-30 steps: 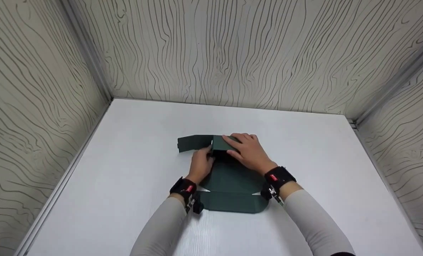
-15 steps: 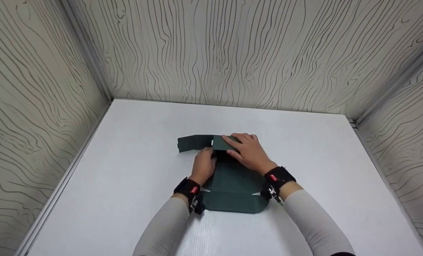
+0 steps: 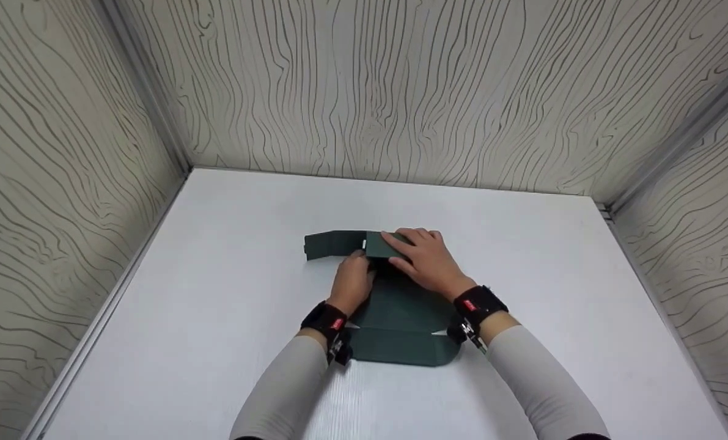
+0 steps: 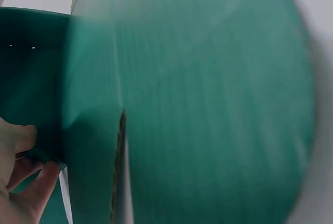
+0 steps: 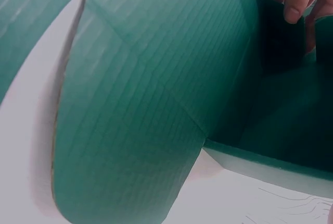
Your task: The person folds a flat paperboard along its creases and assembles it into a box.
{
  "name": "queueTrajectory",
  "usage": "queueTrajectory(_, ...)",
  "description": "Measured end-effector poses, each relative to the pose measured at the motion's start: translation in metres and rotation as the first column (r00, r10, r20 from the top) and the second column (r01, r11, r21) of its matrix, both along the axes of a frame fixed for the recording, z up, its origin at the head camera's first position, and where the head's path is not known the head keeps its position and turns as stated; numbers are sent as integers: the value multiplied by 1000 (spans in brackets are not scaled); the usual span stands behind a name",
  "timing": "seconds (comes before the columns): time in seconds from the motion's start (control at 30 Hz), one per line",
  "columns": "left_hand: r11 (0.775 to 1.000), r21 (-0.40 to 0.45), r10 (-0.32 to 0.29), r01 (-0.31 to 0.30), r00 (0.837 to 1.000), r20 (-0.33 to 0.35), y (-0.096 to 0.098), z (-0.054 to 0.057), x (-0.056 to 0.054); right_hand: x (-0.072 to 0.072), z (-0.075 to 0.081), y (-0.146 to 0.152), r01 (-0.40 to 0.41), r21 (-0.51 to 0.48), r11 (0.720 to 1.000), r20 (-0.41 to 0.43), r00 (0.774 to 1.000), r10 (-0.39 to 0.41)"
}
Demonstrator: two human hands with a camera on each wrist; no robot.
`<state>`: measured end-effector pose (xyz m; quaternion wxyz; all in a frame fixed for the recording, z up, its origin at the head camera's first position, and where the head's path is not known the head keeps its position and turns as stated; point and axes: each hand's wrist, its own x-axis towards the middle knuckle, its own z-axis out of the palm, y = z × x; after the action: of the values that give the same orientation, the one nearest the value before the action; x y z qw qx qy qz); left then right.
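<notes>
Left hand (image 3: 351, 282) edges rightward, pinching a flap (image 5: 283, 36); right hand (image 3: 430, 261) grips the green box (image 3: 403, 308) up top!

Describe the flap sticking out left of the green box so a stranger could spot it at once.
On the white table lies a dark green, partly folded cardboard box. From its far end, just beyond the left hand, a long narrow flap juts to the left. Unlike the near flap, which has a rounded corner, this one ends in a straight edge with a tiny tab.
</notes>
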<state>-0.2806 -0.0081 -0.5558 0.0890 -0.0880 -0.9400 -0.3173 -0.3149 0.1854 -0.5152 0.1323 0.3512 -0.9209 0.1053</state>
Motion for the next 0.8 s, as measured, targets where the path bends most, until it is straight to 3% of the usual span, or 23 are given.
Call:
queueTrajectory(0.17,1000,7,-10,10,1000,16,-1,-2,1,0,-1,0,-2,4,1000,8,1000,2)
queueTrajectory(0.5,994,111,-23,20,999,31,-6,-7,2,0,-1,0,1,2,1000,25,1000,-1)
queueTrajectory(0.8,986,166,-25,23,1000,9,-13,-9,5,-1,0,2,4,-1,1000,25,1000,-4)
